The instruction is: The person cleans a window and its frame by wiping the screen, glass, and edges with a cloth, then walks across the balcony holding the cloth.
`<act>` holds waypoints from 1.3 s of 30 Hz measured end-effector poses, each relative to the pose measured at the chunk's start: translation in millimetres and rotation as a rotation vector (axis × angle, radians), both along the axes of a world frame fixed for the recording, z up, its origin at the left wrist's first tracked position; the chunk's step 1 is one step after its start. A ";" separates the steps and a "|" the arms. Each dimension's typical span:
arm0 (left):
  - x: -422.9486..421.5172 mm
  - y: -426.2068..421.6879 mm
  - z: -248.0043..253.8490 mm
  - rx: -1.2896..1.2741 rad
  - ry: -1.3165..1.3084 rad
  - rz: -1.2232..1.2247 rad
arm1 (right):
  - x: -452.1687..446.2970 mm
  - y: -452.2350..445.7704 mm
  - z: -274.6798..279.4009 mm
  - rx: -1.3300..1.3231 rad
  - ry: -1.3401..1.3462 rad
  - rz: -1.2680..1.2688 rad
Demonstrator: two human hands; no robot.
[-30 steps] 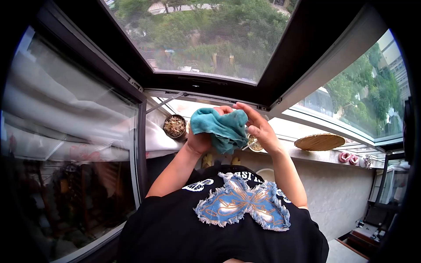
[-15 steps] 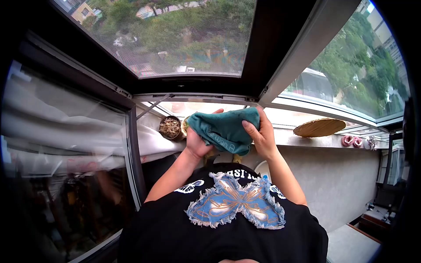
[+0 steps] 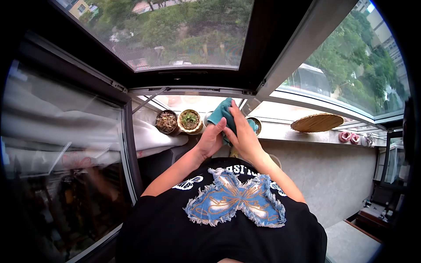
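Note:
A teal cloth is bunched between my two hands, in front of the window sill. My left hand presses on its left side, thumb pointing up. From the right, my right hand holds the cloth, its fingers stretched along it and its palm turned toward my left hand. Parts of the cloth stick out above the hands and to the right of my right fingers. Just left of the cloth stands a pot with a green plant.
A pot of dry plant matter is at the sill's left end. A woven round mat and small pink pots are on the right. A screened window frame is above; an open glass pane stands at left.
The cloth, spread between both hands half a second ago, is now folded and squeezed smaller. My hands have come together, and the green plant's pot has come into clear view.

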State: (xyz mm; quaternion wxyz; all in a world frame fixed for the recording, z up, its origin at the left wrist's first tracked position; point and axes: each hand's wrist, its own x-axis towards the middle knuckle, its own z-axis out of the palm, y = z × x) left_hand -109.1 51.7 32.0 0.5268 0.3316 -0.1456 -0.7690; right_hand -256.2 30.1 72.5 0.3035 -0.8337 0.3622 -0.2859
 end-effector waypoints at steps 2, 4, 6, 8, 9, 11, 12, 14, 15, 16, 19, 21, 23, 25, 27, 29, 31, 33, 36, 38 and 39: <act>5.4 -0.8 -10.7 -0.024 -0.153 0.131 | -0.7 1.2 7.3 0.171 0.063 0.193; 18.0 -4.0 -18.1 -0.044 0.078 0.162 | -32.5 -22.2 2.5 0.275 -0.113 0.271; 18.7 -5.0 -6.4 -0.039 0.081 0.172 | -41.5 -19.5 -5.4 0.242 -0.253 0.094; 23.0 -4.8 9.3 -0.069 0.065 0.132 | -40.7 -20.7 6.2 -0.037 -0.097 -0.177; 23.1 -2.6 8.0 -0.066 0.060 0.129 | -37.7 -15.1 -5.4 0.242 -0.234 -0.171; 21.7 -1.2 7.9 -0.143 -0.109 0.114 | -38.2 -13.9 -15.0 0.491 -0.319 -0.147; 17.4 -0.9 5.9 -0.143 -0.109 0.112 | -38.7 -11.6 -20.5 0.491 -0.320 -0.149; 6.1 -0.2 -0.6 -0.085 -0.103 0.255 | -37.3 -0.8 -36.6 0.705 -0.307 0.025; 4.2 -0.2 -1.4 -0.069 -0.101 0.264 | -30.7 2.0 -33.6 0.719 -0.279 -0.010; -0.1 0.7 -1.5 0.008 -0.060 0.226 | -26.3 6.8 -46.3 0.739 -0.279 -0.129; -11.5 3.6 -16.7 0.069 -0.292 0.184 | -35.8 9.1 -52.6 0.772 -0.284 -0.156; -3.8 11.0 -14.0 0.046 -0.302 0.203 | -30.4 14.4 -51.5 0.781 -0.251 -0.131; -16.4 -1.1 -18.1 0.021 -0.330 0.240 | -30.3 20.1 -47.2 0.701 -0.324 -0.066; 1.3 -10.4 -10.4 -0.075 -0.416 0.310 | -17.8 21.7 -49.9 0.628 -0.345 -0.048; 20.4 -45.8 -2.3 -0.130 -0.544 0.282 | -30.4 15.6 -50.8 0.704 -0.313 -0.113; 33.7 -58.4 -1.5 -0.178 -0.667 0.304 | -31.1 18.4 -53.9 0.790 -0.372 -0.163; 44.7 -81.5 16.5 -0.363 -0.982 0.226 | -38.9 17.3 -59.6 0.879 -0.414 -0.304; 50.9 -109.5 22.8 -0.689 -1.358 0.171 | -47.8 23.3 -79.2 0.884 -0.399 -0.369; 17.1 -130.5 28.9 -0.968 -1.716 0.023 | -54.3 30.7 -94.5 0.818 -0.304 -0.323; -4.1 -150.4 2.6 -1.123 -1.833 -0.061 | -53.1 34.9 -92.5 0.813 -0.259 -0.275; -10.3 -157.3 -13.5 -1.160 -1.927 -0.116 | -52.8 37.8 -94.7 0.829 -0.284 -0.261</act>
